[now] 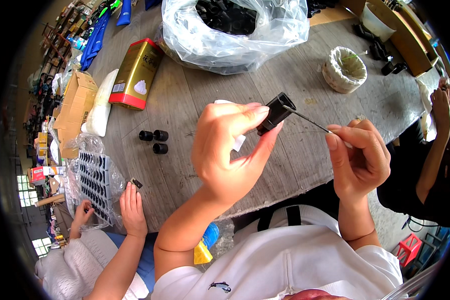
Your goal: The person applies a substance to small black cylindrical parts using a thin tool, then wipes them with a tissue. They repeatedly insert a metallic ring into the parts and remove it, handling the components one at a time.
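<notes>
My left hand [220, 157] pinches a black hollow plastic piece [274, 116] between thumb and fingers, its open end tilted up to the right. A bit of white paper or cloth [238, 143] shows behind that hand's fingers. Between the thumb and fingertips of my right hand [361, 159] is a thin dark rod [309, 120]. Its far tip meets the mouth of the black piece; whether it reaches inside cannot be told. Both hands are raised above the near part of the grey wooden table [175, 185]. Three short black caps [160, 135] stand left of my left hand.
A clear plastic bag [285, 37] of black parts fills the back. A gold-and-red tin [136, 72] lies to its left, a lined white tub [330, 77] right. Co-workers' hands [133, 210] work by a tray [94, 175] at left and at the right edge [441, 107].
</notes>
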Available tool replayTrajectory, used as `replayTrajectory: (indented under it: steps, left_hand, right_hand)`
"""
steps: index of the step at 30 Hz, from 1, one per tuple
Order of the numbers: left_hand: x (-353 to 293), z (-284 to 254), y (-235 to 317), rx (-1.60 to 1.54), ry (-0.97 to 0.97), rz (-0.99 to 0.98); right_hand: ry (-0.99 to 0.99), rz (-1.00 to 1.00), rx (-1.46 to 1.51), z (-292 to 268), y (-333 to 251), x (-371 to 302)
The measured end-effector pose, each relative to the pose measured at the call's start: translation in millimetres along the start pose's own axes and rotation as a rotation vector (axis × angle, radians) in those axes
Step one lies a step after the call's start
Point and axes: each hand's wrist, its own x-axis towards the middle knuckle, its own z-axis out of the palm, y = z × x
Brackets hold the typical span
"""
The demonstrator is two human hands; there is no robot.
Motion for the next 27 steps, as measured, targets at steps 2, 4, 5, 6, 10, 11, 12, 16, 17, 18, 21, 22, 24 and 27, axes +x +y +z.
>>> replayTrajectory:
  steps: [2,4,5,6,10,11,12,16,17,18,21,22,24,27]
  left_hand:
    - [5.2,-1.3,-5.3,0.122,0.026,0.203]
    - [4.6,-1.2,-5.8,0.170,0.045,0.262]
    - [4.1,-1.1,-5.9,0.194,0.055,0.292]
    - [2.8,0.4,-3.7,0.201,0.059,0.287]
    - [3.4,0.4,-10.5,0.297,0.115,0.484]
    - [4.2,0.2,-10.6,0.319,0.122,0.505]
    - [4.3,1.0,-11.3,0.338,0.129,0.526]
    - [3.1,2.5,-14.4,0.377,0.157,0.571]
    - [2.4,-0.3,-12.0,0.391,0.107,0.549]
    - [1.4,-4.3,-7.3,0.403,0.056,0.527]
    - [0.1,-7.5,-2.0,0.424,-0.005,0.518]
    - [-0.3,-7.8,-1.1,0.428,-0.010,0.524]
    - [-0.6,-10.5,1.0,0.439,-0.040,0.533]
    - [-0.2,-11.2,1.4,0.434,-0.036,0.533]
  right_hand:
    - [-0.007,0.005,0.000,-0.5,-0.1,-0.7]
    - [-0.026,0.045,0.000,-1.4,-3.0,-0.6]
    - [-0.036,0.066,-0.001,-2.1,-4.3,0.0]
    - [-0.059,0.074,0.000,-3.2,-5.4,1.4]
    - [-0.086,0.299,0.144,-2.8,-10.8,1.8]
    - [-0.087,0.349,0.179,-2.4,-12.4,1.4]
    - [-0.086,0.401,0.210,-2.2,-12.7,0.6]
    - [-0.103,0.370,0.179,-4.8,-13.0,-2.3]
    - [-0.103,0.356,0.167,-5.5,-13.5,-3.6]
    - [-0.103,0.357,0.167,-6.2,-13.9,-4.2]
    - [-0.107,0.376,0.166,-7.9,-16.1,-4.1]
    - [-0.111,0.395,0.165,-7.9,-17.7,-3.3]
    - [-0.120,0.409,0.149,-6.7,-20.0,-2.0]
    - [-0.141,0.389,0.106,-4.6,-20.9,-0.9]
